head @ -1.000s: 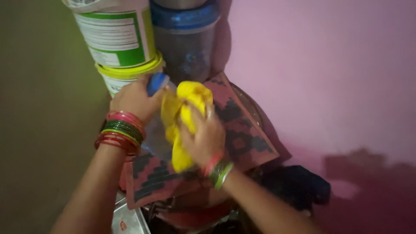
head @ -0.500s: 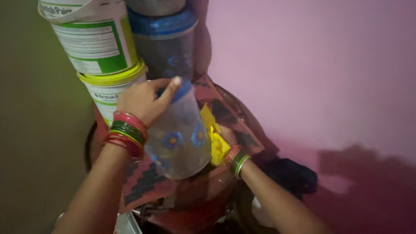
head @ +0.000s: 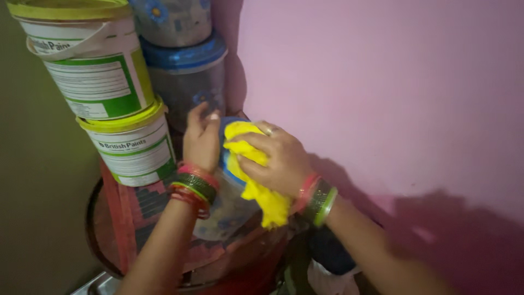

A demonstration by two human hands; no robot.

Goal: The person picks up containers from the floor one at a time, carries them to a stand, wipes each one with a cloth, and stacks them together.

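from the head view i count two hands at work, both on one thing: a clear plastic jar with a blue lid and small blue flower prints, tilted over on its side so the lid faces up toward the camera. my left hand steadies it from the left, its grip closed on the jar's top by the lid edge, fingers curled over. my right hand presses one yellow cloth against the lid, its grip clamped on the cloth, with the cloth's loose end hanging down below the palm. each wrist wears a stack of bangles, red and green on the left, red, dark and green on the right; i cannot count them singly. the jar rests on a round red surface covered with one patterned red and dark mat. behind and to the left stand two paint buckets with lime green lids, one stacked on the other, white with green labels. just right of them are two more blue-lidded jars, also stacked, the upper one cut off by the frame's top. that makes three jars in all. a pink wall fills the right side, and something dark lies low beneath my right forearm, too dim to tell.
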